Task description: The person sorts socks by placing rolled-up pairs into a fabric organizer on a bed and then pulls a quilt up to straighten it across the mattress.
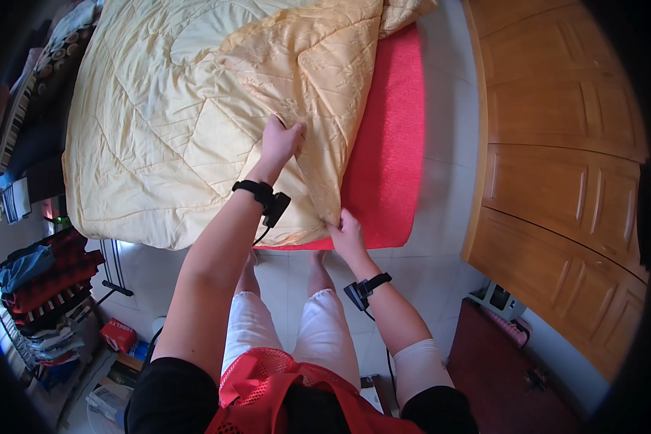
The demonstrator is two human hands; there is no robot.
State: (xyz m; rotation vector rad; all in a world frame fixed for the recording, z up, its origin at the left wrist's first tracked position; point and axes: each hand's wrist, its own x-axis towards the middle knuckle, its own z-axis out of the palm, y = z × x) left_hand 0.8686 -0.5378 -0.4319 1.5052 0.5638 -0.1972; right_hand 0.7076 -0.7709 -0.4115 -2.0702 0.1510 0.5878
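Observation:
A pale yellow quilt (159,108) with stitched lines is spread over a bed with a red cover (390,152). Along its right side the quilt is folded over, showing a peach-coloured face. My left hand (282,141) is closed on the quilt's fabric near the fold, at the middle of the bed's near half. Lower and to the right, my right hand (348,233) pinches the quilt's near right corner, by the bed's front edge. The red cover shows bare to the right of the quilt. Both wrists carry black strapped devices with cables.
Wooden cabinets (564,166) line the right side, with a tiled floor strip (448,145) between them and the bed. A dark red door (495,376) stands at lower right. Folded clothes hang on a rack (47,282) at left. Boxes (119,336) sit on the floor below.

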